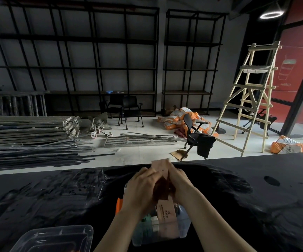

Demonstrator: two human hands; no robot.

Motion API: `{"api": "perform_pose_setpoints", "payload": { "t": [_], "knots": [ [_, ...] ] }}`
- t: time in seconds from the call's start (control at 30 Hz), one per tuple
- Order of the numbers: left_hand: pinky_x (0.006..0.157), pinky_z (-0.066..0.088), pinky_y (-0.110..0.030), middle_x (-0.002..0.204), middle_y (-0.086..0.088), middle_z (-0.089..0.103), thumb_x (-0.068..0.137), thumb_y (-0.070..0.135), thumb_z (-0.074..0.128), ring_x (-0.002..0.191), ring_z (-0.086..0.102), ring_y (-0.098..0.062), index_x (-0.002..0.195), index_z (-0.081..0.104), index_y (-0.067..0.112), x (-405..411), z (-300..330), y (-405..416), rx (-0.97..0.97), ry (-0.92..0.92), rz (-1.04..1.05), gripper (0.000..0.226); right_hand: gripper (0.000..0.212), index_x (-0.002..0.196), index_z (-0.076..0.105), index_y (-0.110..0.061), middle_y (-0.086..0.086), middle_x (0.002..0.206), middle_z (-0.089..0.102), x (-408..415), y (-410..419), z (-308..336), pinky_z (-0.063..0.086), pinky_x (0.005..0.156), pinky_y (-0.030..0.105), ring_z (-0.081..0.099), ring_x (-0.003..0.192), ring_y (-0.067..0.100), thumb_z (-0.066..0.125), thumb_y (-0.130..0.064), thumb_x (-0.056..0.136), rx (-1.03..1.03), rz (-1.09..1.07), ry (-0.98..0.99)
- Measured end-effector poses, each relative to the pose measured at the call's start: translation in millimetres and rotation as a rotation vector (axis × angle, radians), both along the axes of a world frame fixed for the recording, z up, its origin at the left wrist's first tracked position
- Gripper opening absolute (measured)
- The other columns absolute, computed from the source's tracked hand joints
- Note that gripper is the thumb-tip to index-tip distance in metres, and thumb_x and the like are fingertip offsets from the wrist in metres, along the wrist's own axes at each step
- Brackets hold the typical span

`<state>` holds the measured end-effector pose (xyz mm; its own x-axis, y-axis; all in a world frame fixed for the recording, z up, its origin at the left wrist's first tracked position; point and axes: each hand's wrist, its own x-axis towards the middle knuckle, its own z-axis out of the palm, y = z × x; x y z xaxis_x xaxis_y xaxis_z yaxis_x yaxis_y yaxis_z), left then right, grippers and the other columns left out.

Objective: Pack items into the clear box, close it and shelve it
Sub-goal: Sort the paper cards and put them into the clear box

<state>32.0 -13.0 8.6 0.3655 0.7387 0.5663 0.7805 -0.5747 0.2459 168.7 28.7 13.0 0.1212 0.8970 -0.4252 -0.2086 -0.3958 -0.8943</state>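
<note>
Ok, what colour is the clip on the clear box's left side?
Orange, on the clip; the head view shows it best.

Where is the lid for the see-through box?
In the head view, the clear lid lies on the black table at the bottom left, just left of the left arm and apart from the clear box under both hands.

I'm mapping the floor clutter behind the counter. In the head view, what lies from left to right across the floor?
Stacked metal bars and planks → two black chairs → pile of orange sacks → wooden ladder → lone orange sack.
</note>
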Motion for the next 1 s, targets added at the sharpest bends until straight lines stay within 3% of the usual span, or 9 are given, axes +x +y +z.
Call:
{"api": "perform_pose_setpoints", "payload": {
  "t": [0.1,0.23,0.33,0.47,0.67,0.77,0.83,0.9,1.0],
  "knots": [
    [0.067,0.042,-0.015,0.085,0.023,0.058,0.081,0.039,0.061,0.084,0.049,0.002,0.092,0.065,0.035,1,-2,-1,-0.124,-0.132,-0.090,0.012,0.024,0.106,0.070,-0.003,0.011,0.075,0.075,11,-2,-7,0.056,0.049,0.033,0.071,0.058,0.024,0.063,-0.021,0.092,0.134,-0.068,-0.134],
    [0.068,0.054,-0.020,0.085,0.018,0.067,0.087,0.031,0.061,0.078,0.064,-0.001,0.094,0.059,0.036,-4,-13,8,-0.294,-0.343,0.151,0.008,0.014,0.109,0.053,-0.010,0.012,0.098,0.069,30,-2,-20,0.060,0.062,0.041,0.069,0.082,0.027,0.049,-0.015,0.096,0.229,-0.258,-0.513],
    [0.090,0.051,-0.033,0.110,0.006,0.071,0.091,0.030,0.055,0.106,0.065,-0.018,0.122,0.054,0.027,4,-26,20,-0.642,-0.154,0.321,0.031,0.007,0.106,0.047,-0.014,0.011,0.099,0.066,37,-6,-30,0.051,0.050,0.028,0.067,0.077,0.023,0.046,-0.016,0.099,0.294,-0.258,-0.610],
    [0.094,0.048,-0.038,0.135,-0.002,0.061,0.087,0.045,0.058,0.122,0.058,-0.025,0.141,0.040,0.031,25,-39,26,-0.883,0.094,0.287,0.059,0.009,0.105,0.048,-0.010,0.013,0.101,0.066,37,-9,-40,0.057,0.059,0.035,0.068,0.082,0.029,0.047,-0.015,0.098,0.328,-0.282,-0.620],
    [0.084,0.054,-0.037,0.110,-0.004,0.069,0.089,0.027,0.060,0.101,0.066,-0.026,0.115,0.058,0.022,35,-51,28,-0.585,0.246,0.334,0.026,0.011,0.107,0.051,-0.008,0.013,0.105,0.067,38,-10,-43,0.047,0.050,0.023,0.069,0.085,0.029,0.049,-0.015,0.098,0.379,-0.249,-0.638],
    [0.076,0.043,-0.032,0.105,0.000,0.069,0.094,0.036,0.052,0.103,0.065,-0.023,0.109,0.062,0.025,31,-47,32,-0.627,0.087,0.364,0.021,0.012,0.105,0.054,-0.008,0.009,0.098,0.068,40,-10,-43,0.046,0.046,0.020,0.069,0.078,0.025,0.049,-0.014,0.097,0.392,-0.232,-0.600],
    [0.082,0.037,-0.031,0.109,0.001,0.068,0.097,0.034,0.047,0.110,0.062,-0.024,0.110,0.066,0.028,20,-42,35,-0.671,-0.098,0.364,0.024,0.008,0.100,0.056,-0.010,0.005,0.088,0.066,39,-11,-43,0.043,0.040,0.014,0.065,0.070,0.018,0.049,-0.011,0.096,0.428,-0.205,-0.559],
    [0.087,0.046,-0.035,0.110,0.001,0.071,0.096,0.020,0.048,0.109,0.063,-0.026,0.113,0.067,0.030,4,-36,38,-0.614,-0.194,0.341,0.027,0.009,0.094,0.057,-0.012,0.004,0.082,0.065,39,-11,-43,0.045,0.042,0.013,0.064,0.066,0.017,0.049,-0.008,0.094,0.464,-0.182,-0.500],
    [0.071,0.051,-0.026,0.102,0.011,0.072,0.094,0.015,0.057,0.093,0.068,-0.015,0.112,0.065,0.031,-13,-24,44,-0.540,-0.236,0.193,0.025,0.016,0.090,0.065,-0.019,0.003,0.080,0.070,38,-12,-37,0.052,0.051,0.022,0.068,0.068,0.018,0.051,-0.011,0.092,0.475,-0.102,-0.376]
  ]
}}
